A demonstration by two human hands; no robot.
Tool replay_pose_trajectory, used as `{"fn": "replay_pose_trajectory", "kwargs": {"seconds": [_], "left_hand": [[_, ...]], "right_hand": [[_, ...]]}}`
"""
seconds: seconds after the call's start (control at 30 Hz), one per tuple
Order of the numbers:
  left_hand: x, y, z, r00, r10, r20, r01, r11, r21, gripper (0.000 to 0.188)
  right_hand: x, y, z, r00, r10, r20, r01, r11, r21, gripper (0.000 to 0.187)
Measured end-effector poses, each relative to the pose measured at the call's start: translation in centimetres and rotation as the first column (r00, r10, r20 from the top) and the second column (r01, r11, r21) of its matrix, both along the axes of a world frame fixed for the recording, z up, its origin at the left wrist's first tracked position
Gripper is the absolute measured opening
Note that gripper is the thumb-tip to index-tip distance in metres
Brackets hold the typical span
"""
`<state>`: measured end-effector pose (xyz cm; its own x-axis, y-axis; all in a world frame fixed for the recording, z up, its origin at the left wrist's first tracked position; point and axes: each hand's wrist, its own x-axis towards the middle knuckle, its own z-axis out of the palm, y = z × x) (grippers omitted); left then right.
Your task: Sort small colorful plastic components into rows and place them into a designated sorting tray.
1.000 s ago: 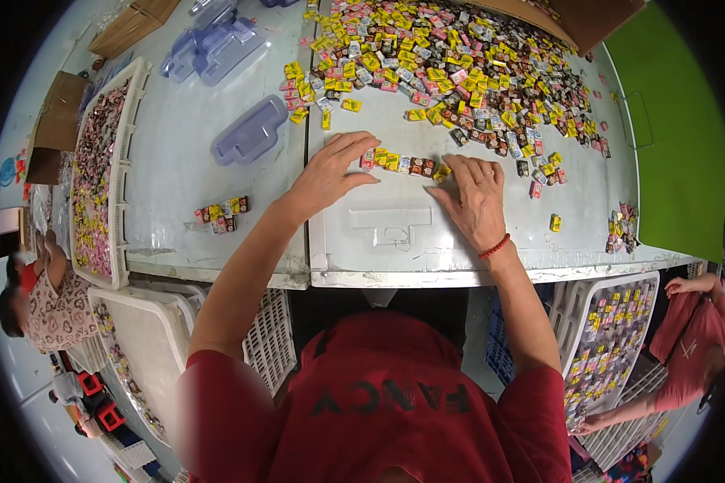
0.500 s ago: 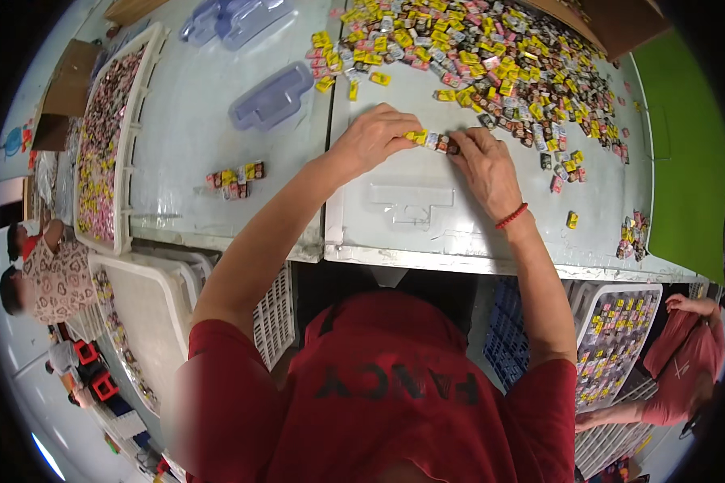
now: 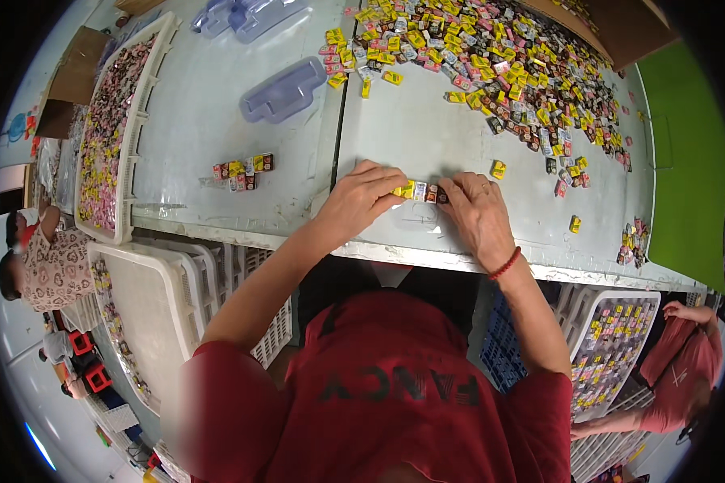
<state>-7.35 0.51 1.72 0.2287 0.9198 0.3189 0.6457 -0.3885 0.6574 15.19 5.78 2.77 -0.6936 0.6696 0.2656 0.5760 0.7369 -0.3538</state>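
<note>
A short row of small boxes (image 3: pixel 420 191), yellow, white and brown, is pinched end to end between my two hands. My left hand (image 3: pixel 360 200) closes on its yellow end, and my right hand (image 3: pixel 479 216), below a red bead bracelet, closes on its dark brown end. The row is right over a clear plastic tray (image 3: pixel 419 217) near the table's front edge; whether it touches the tray I cannot tell. One yellow box (image 3: pixel 498 169) lies just beyond my right hand. A big loose heap of similar boxes (image 3: pixel 532 80) spreads over the far right of the table.
On the left table lie a small cluster of boxes (image 3: pixel 244 171) and bluish plastic trays (image 3: pixel 283 90). A white crate (image 3: pixel 129 173) full of tiny boxes stands at the far left. A filled tray (image 3: pixel 616 346) leans at the lower right, near another person (image 3: pixel 685 362).
Both hands have come toward me with the row of boxes, from beyond the clear tray to over it. A single yellow box now lies beyond my right hand.
</note>
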Motion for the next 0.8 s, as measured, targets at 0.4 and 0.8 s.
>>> {"fn": "replay_pose_trajectory", "kwargs": {"seconds": [0.4, 0.8], "left_hand": [[1.1, -1.1, -2.3, 0.981, 0.164, 0.099, -0.176, 0.976, 0.127, 0.021], [1.0, -3.6, -2.1, 0.941, 0.289, 0.175, -0.300, 0.953, 0.037, 0.029]], "right_hand": [[0.0, -1.0, -1.8, 0.955, -0.156, -0.252, 0.141, 0.987, -0.075, 0.029], [-0.6, -1.9, -2.5, 0.926, -0.192, -0.324, 0.232, 0.969, 0.088, 0.027]]}}
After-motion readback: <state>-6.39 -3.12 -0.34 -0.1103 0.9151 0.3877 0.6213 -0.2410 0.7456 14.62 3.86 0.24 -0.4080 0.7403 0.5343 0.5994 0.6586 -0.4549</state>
